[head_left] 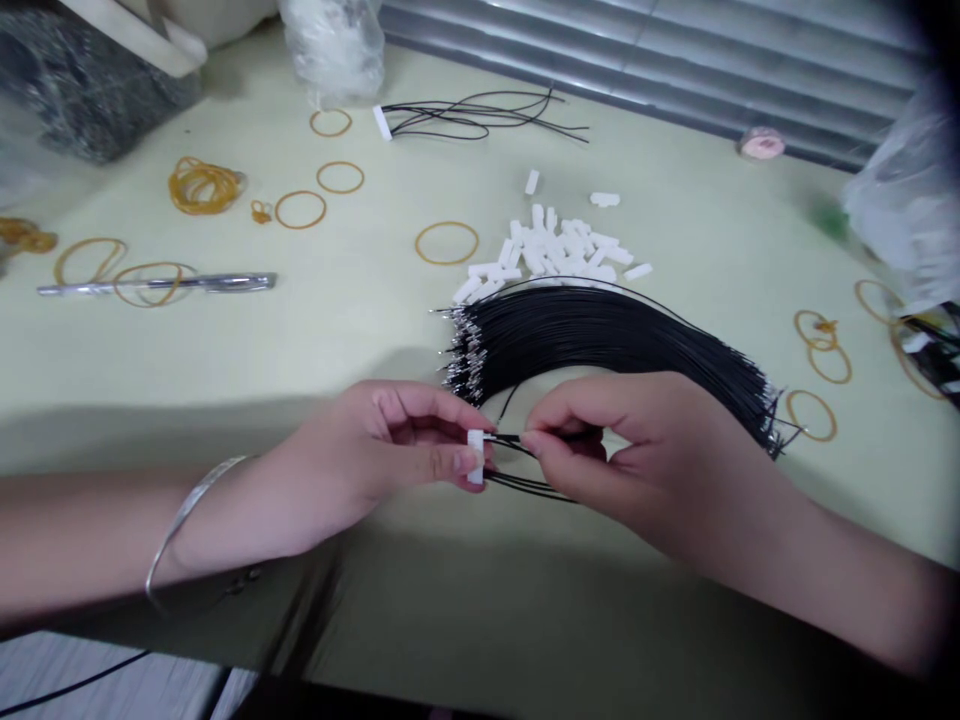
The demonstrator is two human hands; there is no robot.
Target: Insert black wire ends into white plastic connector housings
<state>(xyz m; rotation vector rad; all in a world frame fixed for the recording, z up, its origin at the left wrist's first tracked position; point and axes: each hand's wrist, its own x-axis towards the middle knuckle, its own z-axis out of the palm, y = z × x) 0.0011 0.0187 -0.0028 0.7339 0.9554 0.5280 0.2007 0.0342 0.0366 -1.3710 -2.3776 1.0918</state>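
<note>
Between the thumb and fingers of my left hand [405,440] is a small white connector housing [475,442], held upright. Several black wires [529,487] run out of its right side. My right hand [622,440] pinches a black wire [504,438] close to the housing, its tip at the housing's upper part; whether it is fully inside I cannot tell. Just beyond my hands lies a thick bundle of black wires [585,325] with metal terminals at both ends. Behind that bundle is a heap of loose white housings [562,245].
A finished-looking housing with black wires [487,118] lies at the back. Rubber bands [202,187] and a pen [232,282] are on the left. More rubber bands [811,415] and a plastic bag [911,200] are on the right. Metal slats [675,60] border the table's back.
</note>
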